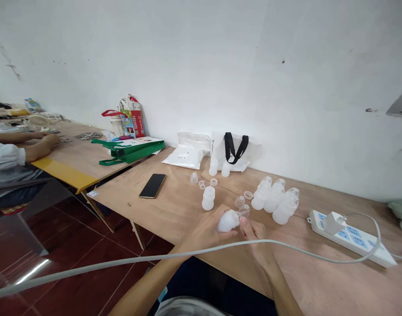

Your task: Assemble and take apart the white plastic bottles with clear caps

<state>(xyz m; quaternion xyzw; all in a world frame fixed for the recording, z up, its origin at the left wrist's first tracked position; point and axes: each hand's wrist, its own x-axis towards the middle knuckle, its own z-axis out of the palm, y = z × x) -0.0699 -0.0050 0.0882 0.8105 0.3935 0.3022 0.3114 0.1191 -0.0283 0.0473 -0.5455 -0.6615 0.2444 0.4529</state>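
**White bottle (226,222) held in left hand (206,227)**

Left fingers clamped round the bottle, tilted over the tabletop (181,208), neck toward the right hand (258,235). Right fingers at the neck; cannot tell whether they grip it. One standing bottle (208,199) just beyond; three capped bottles (273,202) off to right.

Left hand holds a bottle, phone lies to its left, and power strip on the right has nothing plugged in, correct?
Not quite: the head view shows a plug in the power strip. The left hand holds a bottle, with the phone to its left.
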